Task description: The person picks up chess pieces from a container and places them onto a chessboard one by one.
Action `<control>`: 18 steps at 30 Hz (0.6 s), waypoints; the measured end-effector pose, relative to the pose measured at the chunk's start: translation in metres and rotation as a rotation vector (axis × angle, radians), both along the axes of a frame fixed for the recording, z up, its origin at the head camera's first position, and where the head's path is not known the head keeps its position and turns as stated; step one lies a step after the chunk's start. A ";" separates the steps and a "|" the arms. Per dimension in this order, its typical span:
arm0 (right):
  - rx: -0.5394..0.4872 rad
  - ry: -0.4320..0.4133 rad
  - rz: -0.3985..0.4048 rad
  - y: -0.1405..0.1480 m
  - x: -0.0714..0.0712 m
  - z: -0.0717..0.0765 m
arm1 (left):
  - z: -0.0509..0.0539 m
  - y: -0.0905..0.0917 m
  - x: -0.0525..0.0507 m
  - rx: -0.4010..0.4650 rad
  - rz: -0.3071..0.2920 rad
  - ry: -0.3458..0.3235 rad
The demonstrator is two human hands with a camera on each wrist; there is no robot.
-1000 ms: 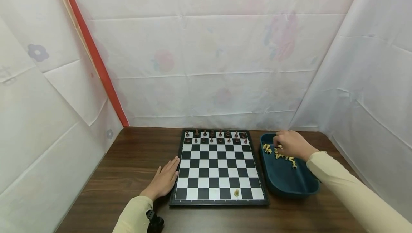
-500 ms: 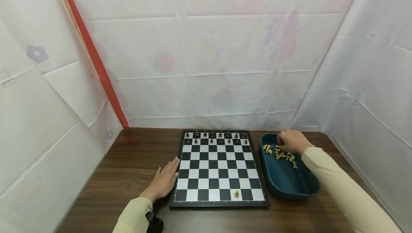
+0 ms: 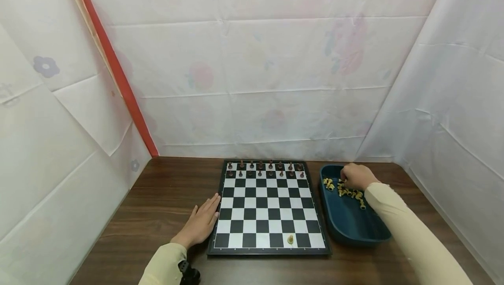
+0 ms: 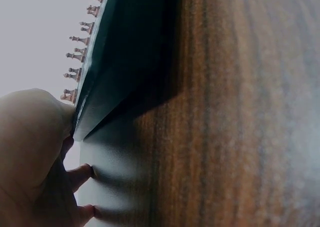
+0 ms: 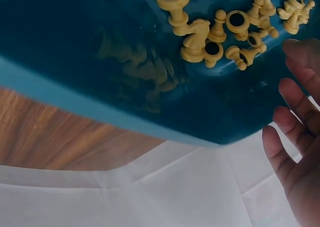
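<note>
My left hand lies with straight fingers along the left edge of the magnetic-style chessboard, touching its side. In the left wrist view, the hand is seen beside the dark board edge. My right hand reaches into the far end of a blue tray, over a pile of cream chess pieces. From the right wrist view, the fingers of that hand are loosely bent beside a few cream pieces; nothing is seen held. One cream pawn-sized piece stands on the nearest row.
Two rows of brown chess pieces stand at the board's far end. The brown wooden table ends against white sheets at the back and sides. A red strip runs up the left corner.
My right hand shifts slightly within the far end of the tray and its forearm swings left. My left hand stays by the board; the pieces on the board keep their squares.
</note>
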State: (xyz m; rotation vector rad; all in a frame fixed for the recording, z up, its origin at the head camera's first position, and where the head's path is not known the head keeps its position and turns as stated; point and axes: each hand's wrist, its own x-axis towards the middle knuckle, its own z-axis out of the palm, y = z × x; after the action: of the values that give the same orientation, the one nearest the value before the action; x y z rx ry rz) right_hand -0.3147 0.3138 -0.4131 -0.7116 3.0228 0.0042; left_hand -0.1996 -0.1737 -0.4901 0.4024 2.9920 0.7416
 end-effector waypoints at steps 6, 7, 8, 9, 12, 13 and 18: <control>-0.004 -0.028 -0.025 -0.001 -0.002 -0.007 | -0.001 0.000 0.002 0.002 -0.001 0.004; -0.006 -0.031 -0.032 -0.001 -0.002 -0.008 | -0.001 0.000 0.002 -0.001 -0.001 0.003; -0.007 -0.033 -0.035 -0.001 -0.003 -0.009 | -0.001 0.000 0.002 -0.001 0.000 0.001; -0.007 -0.034 -0.038 -0.002 -0.003 -0.009 | -0.001 0.000 0.002 -0.004 0.002 0.001; -0.024 -0.048 -0.052 -0.003 -0.005 -0.011 | 0.000 0.001 0.003 -0.003 0.005 0.008; -0.036 -0.055 -0.054 -0.004 -0.005 -0.011 | 0.000 0.001 0.002 -0.003 0.006 0.011; -0.048 -0.054 -0.058 -0.005 -0.009 -0.018 | 0.000 0.000 0.001 -0.005 0.000 0.023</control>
State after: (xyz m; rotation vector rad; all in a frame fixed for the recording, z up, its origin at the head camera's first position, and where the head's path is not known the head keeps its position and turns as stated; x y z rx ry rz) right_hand -0.3240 0.3091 -0.4309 -0.6165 2.9999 -0.0881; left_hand -0.1984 -0.1733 -0.4904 0.4134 3.0152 0.7341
